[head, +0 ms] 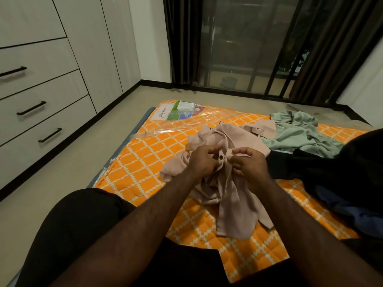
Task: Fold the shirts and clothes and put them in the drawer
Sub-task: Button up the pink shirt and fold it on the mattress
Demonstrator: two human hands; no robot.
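While the pink shirt (232, 183) lies rumpled on the mattress (145, 154), the left hand (202, 162) and right hand (247, 165) each pinch its placket, fingers curled.

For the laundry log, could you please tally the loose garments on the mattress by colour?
Pink-beige: 1, the shirt gripped by both hands (left hand, right hand)
Pale green: 1
Black: 1
Dark blue: 1, partly under the black one
Total: 4 visible; the dark pile may hide more.
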